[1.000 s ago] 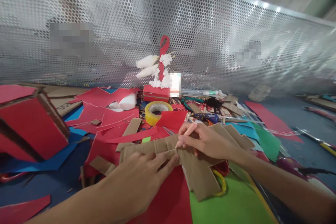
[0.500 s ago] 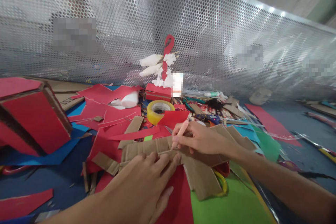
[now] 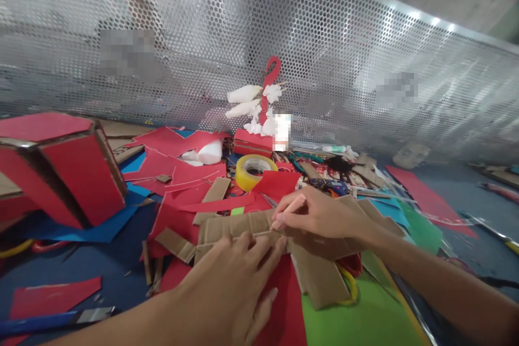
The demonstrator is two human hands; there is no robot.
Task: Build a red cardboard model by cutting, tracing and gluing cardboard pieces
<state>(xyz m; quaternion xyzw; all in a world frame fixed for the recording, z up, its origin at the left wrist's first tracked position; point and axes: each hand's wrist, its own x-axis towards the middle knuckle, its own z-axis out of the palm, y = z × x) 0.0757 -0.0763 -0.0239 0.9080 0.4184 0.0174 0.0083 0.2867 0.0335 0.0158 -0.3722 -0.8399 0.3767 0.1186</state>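
Note:
My right hand (image 3: pixel 320 215) is closed around a pink pen (image 3: pixel 293 204), its lower end down at a piece of brown cardboard (image 3: pixel 235 225). The pen leans to the right, and its tip is hidden by my fingers. Flat on the near side of the same cardboard lies my left hand (image 3: pixel 239 275), fingers stretched out beside a narrow cardboard strip (image 3: pixel 265 234). More cardboard (image 3: pixel 322 278) extends under and below my right hand, over the yellow handle (image 3: pixel 352 286) of a tool that is mostly covered. Red and green sheets lie beneath.
A roll of yellow tape (image 3: pixel 245 177) sits just beyond the cardboard. At left stands a red cardboard box (image 3: pixel 81 173); a blue-handled cutter (image 3: pixel 57 320) lies nearer. A red stand with white flower shapes (image 3: pixel 268 119) rises before the perforated metal screen (image 3: pixel 324 38).
The whole view has shifted, so things appear further right. The pink pen now leans lower and more to the right. My left hand stays on the cardboard.

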